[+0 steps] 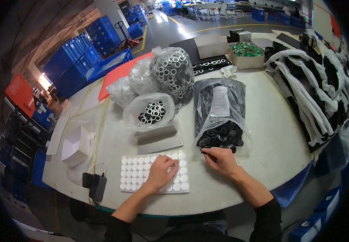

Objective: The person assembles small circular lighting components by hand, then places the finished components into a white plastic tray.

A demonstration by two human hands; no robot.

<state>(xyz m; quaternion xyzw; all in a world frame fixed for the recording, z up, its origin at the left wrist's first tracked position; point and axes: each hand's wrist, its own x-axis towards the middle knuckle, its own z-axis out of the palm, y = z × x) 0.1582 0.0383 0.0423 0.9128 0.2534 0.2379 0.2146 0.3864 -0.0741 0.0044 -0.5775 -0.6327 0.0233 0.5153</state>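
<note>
Left hand (163,171): curls over white-disc sheet (137,177); grip unclear.
Right hand (221,160): pinches small black piece (203,151).
Bag of black parts (235,105): sits at its twelve o'clock.

The sheet (137,171) is white, and its round discs (134,180), also white, repeat in regular rows. The small round parts (222,135) are black. The rings (153,112) show black and white. The tabletop (269,133) is pale greyish white, the crates (72,58) are blue, and both sleeves (268,218) are black.
</note>
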